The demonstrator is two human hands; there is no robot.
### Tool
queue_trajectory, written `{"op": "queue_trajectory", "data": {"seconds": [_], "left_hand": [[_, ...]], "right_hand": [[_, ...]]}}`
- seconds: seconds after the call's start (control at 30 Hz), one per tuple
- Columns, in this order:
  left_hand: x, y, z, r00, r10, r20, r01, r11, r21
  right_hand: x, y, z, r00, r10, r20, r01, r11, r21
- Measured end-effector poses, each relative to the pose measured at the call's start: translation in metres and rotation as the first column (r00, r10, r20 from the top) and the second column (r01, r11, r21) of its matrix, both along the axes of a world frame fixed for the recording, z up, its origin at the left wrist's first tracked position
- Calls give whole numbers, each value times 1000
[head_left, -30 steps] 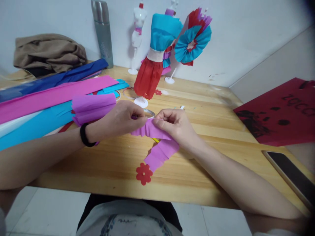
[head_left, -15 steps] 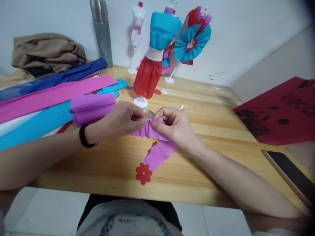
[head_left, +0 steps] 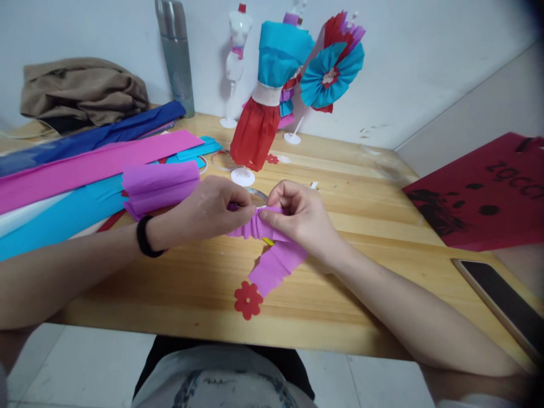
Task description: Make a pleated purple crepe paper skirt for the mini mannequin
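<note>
A purple crepe paper strip (head_left: 256,225) is gathered into small pleats along its upper edge. My left hand (head_left: 216,208) pinches it between thumb and finger from the left. From the right, my right hand (head_left: 300,218) grips the same edge, its thumb on the pleats. The strip's loose tail (head_left: 278,266) hangs down toward the table's front, close to a red paper flower (head_left: 248,300). A bit of something yellow (head_left: 267,242) shows under the strip, mostly covered. Behind my fingers, part of a silvery ring (head_left: 255,194) is visible.
Folded coloured paper (head_left: 97,164) lies at left, with a purple piece (head_left: 161,187) nearest my left wrist. Dress forms wearing paper clothes (head_left: 259,130) stand at the back beside a bottle (head_left: 178,62). A phone (head_left: 501,306) and a red bag (head_left: 484,192) are at right.
My fingers have shifted very slightly along the pleated edge, and the pleats look a little different. Everything else stays in place.
</note>
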State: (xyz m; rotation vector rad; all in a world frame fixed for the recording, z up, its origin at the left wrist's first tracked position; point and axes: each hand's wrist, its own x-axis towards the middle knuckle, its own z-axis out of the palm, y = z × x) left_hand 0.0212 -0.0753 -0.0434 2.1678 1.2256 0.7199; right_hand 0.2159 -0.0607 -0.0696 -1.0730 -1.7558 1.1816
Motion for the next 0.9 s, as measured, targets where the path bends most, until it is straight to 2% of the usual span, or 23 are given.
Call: {"op": "queue_trajectory", "data": {"seconds": [0.23, 0.33, 0.47, 0.6, 0.73, 0.83, 0.9], "left_hand": [[-1, 0, -2, 998, -46, -53, 48, 998, 28], [-1, 2, -1, 997, -59, -52, 60, 998, 19], [-4, 3, 5, 991, -134, -14, 134, 990, -37], [-4, 1, 8, 992, -128, 8, 127, 991, 43], [1, -4, 3, 990, -65, -126, 83, 985, 149], [3, -6, -2, 975, -29, -219, 68, 983, 169], [3, -5, -4, 975, -16, -221, 54, 984, 168]], "right_hand": [[2, 3, 4, 996, 85, -14, -86, 979, -186], [1, 5, 5, 996, 89, -34, -94, 970, -225], [0, 6, 5, 997, 69, -45, -77, 972, -224], [0, 5, 2, 998, 66, -20, -69, 975, -210], [-1, 4, 0, 997, 74, 8, -72, 986, -149], [-2, 2, -2, 996, 82, 22, -80, 993, -91], [-4, 0, -2, 996, 84, 32, -82, 995, -59]]}}
